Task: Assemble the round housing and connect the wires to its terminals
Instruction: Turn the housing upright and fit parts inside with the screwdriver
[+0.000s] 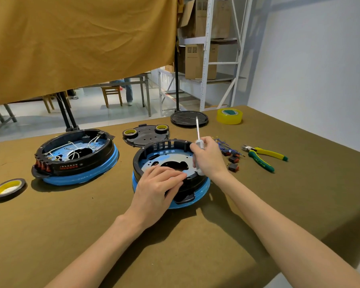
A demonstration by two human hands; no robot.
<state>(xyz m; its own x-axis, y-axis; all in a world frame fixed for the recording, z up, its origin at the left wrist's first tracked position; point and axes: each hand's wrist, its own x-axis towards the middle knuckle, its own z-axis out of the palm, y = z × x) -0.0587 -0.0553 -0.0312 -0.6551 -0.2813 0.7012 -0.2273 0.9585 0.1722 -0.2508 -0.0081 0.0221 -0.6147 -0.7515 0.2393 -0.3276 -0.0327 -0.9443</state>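
Lettering on the pliers (pixel 264 157) and on the wired housing (pixel 75 156) is too blurred to read. Left hand (pixel 158 188) lies with straight fingers (pixel 175 175) over the round housing's (pixel 170 173) near rim; right hand (pixel 208 156) grips a screwdriver (pixel 198 134) above its far side. Loose wires (pixel 224 144) lie just beyond the right fingers.

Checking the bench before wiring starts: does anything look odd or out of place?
Only one thing: the right hand grips the screwdriver with its shaft pointing up, away from the housing. Nothing looks spilled or broken.
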